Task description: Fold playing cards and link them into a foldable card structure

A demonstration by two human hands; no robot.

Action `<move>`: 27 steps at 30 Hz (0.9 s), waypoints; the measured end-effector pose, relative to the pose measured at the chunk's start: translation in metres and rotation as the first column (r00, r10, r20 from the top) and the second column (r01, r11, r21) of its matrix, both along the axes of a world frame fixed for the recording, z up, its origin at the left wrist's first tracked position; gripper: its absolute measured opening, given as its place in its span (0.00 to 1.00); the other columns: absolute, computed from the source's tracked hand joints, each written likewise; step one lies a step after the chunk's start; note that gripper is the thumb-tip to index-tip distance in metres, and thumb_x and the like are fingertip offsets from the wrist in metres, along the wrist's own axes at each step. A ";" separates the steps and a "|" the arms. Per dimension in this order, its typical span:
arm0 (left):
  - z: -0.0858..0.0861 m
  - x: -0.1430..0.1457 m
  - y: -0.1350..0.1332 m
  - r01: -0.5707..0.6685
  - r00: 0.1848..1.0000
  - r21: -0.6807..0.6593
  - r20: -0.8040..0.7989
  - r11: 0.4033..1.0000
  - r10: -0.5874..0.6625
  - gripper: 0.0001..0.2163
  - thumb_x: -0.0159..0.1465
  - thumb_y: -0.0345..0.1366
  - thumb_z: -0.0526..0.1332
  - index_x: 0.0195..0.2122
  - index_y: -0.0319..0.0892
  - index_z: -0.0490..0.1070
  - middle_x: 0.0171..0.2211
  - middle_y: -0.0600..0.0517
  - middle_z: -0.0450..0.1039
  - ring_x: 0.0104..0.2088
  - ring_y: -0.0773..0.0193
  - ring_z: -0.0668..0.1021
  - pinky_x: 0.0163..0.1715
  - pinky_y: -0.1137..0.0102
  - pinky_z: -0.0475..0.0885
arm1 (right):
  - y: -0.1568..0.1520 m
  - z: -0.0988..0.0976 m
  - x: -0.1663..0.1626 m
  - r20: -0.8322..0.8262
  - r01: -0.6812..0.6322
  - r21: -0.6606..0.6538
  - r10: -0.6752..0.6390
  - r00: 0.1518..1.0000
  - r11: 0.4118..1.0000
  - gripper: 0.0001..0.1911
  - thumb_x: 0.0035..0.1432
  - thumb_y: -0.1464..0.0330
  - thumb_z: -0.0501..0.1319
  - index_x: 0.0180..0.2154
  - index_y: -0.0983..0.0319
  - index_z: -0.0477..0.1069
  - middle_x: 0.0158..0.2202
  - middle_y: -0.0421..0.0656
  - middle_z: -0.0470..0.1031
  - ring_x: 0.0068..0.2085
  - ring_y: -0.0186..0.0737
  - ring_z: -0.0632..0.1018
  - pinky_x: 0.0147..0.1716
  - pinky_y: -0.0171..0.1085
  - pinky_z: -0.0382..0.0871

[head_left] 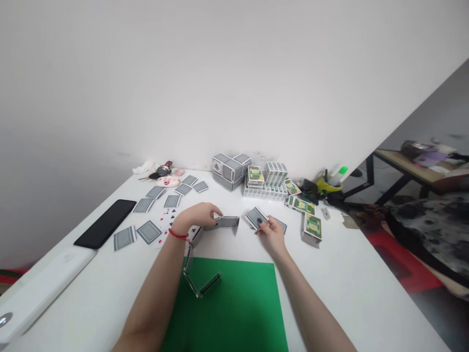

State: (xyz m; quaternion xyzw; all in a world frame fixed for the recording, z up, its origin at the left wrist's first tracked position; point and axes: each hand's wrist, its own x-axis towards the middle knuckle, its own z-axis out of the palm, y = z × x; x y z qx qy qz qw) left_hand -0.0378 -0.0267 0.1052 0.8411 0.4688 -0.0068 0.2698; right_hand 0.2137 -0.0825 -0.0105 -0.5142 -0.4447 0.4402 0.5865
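Observation:
A curved chain of playing cards (pixel 188 261) stands on edge, running from the green sheet (pixel 234 303) up to the white table. My left hand (pixel 198 216), with a red cord at the wrist, reaches over the chain. Its thumb and fingers are closed at an upright card (pixel 230 222) near the chain's far end. To the right, my right hand (pixel 271 232) holds a grey-backed playing card (pixel 255 215), the thumb on top of it. Another card (pixel 282 225) shows behind the right fingers; whether it is held or lies on the table is unclear.
Grey-backed cards (pixel 149 231) are scattered at left beside a black phone (pixel 106 224) and a white power strip-like bar (pixel 47 291). Against the wall stand a folded-card block (pixel 227 173) and stacked card boxes (pixel 266 191). A loose card box (pixel 312 229) lies right.

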 end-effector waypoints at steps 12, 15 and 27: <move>0.003 -0.002 -0.006 -0.146 0.981 -0.122 -0.144 0.982 0.128 0.35 0.50 0.41 0.58 0.58 0.34 0.53 0.39 0.41 0.75 0.30 0.57 0.78 0.28 0.70 0.70 | -0.004 0.004 -0.007 0.072 0.008 0.039 -0.011 0.997 0.999 0.13 0.46 0.59 0.62 0.30 0.59 0.63 0.16 0.31 0.57 0.18 0.31 0.64 0.20 0.31 0.59; -0.001 0.000 -0.001 -0.031 0.997 0.120 0.077 0.992 0.022 0.33 0.51 0.36 0.58 0.59 0.37 0.54 0.53 0.41 0.65 0.51 0.53 0.70 0.48 0.65 0.65 | -0.009 0.008 -0.008 0.236 0.021 0.042 -0.031 0.971 0.999 0.11 0.47 0.60 0.61 0.28 0.59 0.64 0.17 0.32 0.59 0.19 0.31 0.63 0.19 0.31 0.56; -0.034 0.048 0.008 0.009 0.934 0.046 0.357 0.999 -0.025 0.11 0.56 0.33 0.55 0.34 0.40 0.77 0.34 0.51 0.78 0.36 0.63 0.76 0.37 0.73 0.67 | -0.026 0.016 -0.010 0.533 -0.108 0.116 0.030 0.846 0.987 0.09 0.52 0.63 0.57 0.24 0.58 0.60 0.15 0.34 0.63 0.18 0.34 0.64 0.21 0.33 0.57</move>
